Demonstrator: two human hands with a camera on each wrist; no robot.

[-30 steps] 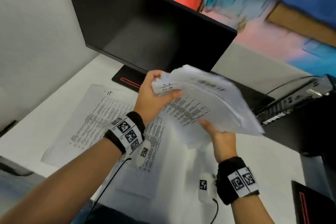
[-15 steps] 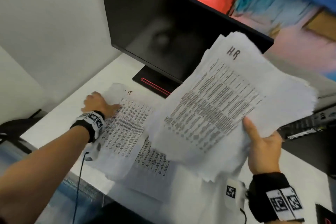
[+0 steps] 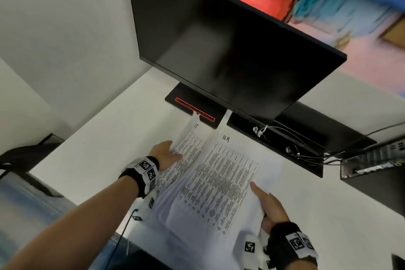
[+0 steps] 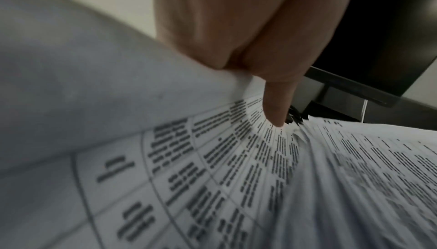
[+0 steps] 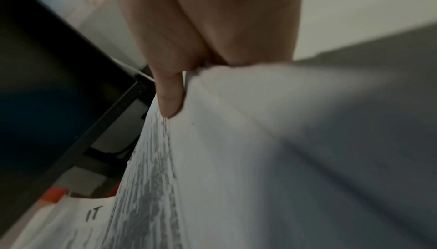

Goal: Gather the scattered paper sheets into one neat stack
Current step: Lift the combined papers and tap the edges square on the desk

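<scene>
A loose printed sheet marked "IT" (image 3: 190,144) lies on the white desk (image 3: 98,138) in front of the monitor base. My left hand (image 3: 163,152) pinches its left edge, which curls up; the thumb (image 4: 276,107) presses on the print (image 4: 212,169). A thick paper stack headed "HR" (image 3: 219,182) lies low over the right part of that sheet. My right hand (image 3: 269,208) grips the stack's right edge, thumb (image 5: 169,99) on top and fingers hidden beneath the stack (image 5: 260,141). The "IT" sheet (image 5: 78,221) shows beyond it.
A black monitor (image 3: 230,39) stands at the back, its base (image 3: 192,103) touching the sheets' far ends. A black shelf with loose cables (image 3: 285,138) and a black device (image 3: 372,160) sit to the right. The desk's front edge is near my wrists.
My right hand has brought the "HR" stack down from the air onto the desk over the "IT" sheet. My left hand has shifted along that sheet and lifted its left edge.
</scene>
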